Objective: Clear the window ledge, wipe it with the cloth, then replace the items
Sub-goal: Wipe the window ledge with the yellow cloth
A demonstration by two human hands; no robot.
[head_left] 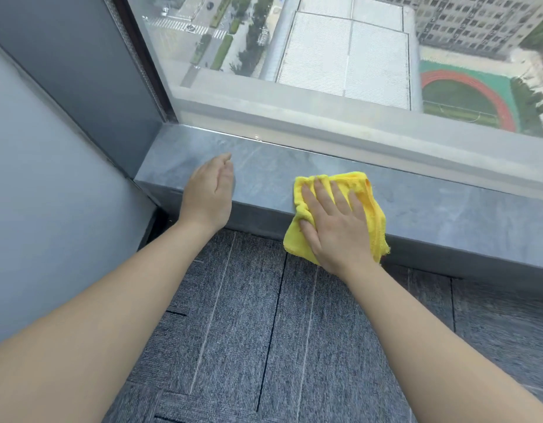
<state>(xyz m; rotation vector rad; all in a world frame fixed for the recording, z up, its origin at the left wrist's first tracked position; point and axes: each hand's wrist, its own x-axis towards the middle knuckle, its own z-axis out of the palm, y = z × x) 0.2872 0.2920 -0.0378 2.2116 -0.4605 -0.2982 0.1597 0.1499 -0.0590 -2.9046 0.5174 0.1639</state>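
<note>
Partly: cloth (368, 206) hidden under right hand (334, 221) | left hand (207, 193) flat on ledge (441, 209)

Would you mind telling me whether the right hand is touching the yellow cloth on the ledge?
Touching. The head view shows the right hand pressed flat on the yellow cloth, fingers spread over it, holding it against the window ledge.

Window ledge (416, 206): grey veined stone, polished, smooth, faintly streaked. Cloth (372, 203): yellow microfibre, soft, fluffy nap, frayed edge. Floor (264, 331): grey carpet tiles, ribbed, matt. Window pane (325, 56): clear glass, glossy. Side wall (35, 178): smooth, matt grey.
</note>
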